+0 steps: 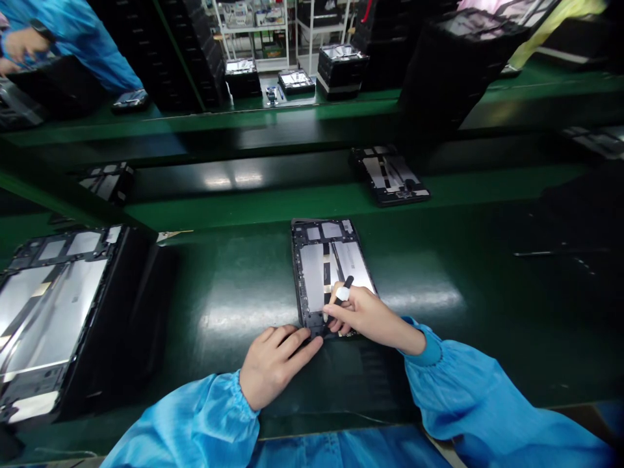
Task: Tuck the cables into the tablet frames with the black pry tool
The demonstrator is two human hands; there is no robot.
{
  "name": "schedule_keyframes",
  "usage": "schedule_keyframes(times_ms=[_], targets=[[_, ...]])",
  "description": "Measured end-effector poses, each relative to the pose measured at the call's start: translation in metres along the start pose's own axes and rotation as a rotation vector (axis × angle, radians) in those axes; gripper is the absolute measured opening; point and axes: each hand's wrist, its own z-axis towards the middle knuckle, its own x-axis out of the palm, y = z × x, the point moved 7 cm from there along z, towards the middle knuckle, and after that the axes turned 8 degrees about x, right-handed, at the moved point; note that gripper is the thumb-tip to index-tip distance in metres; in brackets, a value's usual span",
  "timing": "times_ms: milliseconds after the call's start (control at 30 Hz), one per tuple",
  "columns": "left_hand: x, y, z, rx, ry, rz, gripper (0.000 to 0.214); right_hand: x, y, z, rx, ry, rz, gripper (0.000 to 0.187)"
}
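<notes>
An opened tablet (312, 273), with silvery plates and a dark ribbon strip down its middle, lies on the green bench before me. My right hand (363, 312) is closed in a writing grip round a black pen-shaped tool (348, 282). The tool has a white wrap and a pale tip, which points down at the tablet's lower part. At the tablet's near left corner lies my left hand (275, 361), open, its fingers stretched out and the fingertips at the edge. The fingers of my right hand hide part of the tablet's near edge.
A tall stack of opened tablets (53, 312) stands at my left. Another tablet (390, 174) lies beyond mine on a long dark strip. More stacks (342, 70) stand on the raised green shelf (292, 112). A co-worker's hand (26, 44) is at the far left.
</notes>
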Motion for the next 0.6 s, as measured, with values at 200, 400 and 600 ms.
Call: schedule_keyframes(times_ms=[200, 400, 600], targets=[[-0.002, 0.0, 0.004, 0.017, 0.01, 0.025, 0.031, -0.018, -0.005, -0.015, -0.167, -0.144, -0.072, 0.02], [0.001, 0.002, 0.002, 0.001, 0.01, -0.023, 0.03, -0.027, -0.008, -0.034, -0.294, -0.258, -0.251, 0.024], [0.0, 0.002, 0.0, -0.01, -0.027, -0.031, 0.028, -0.025, -0.015, -0.029, -0.27, -0.252, -0.174, 0.02]])
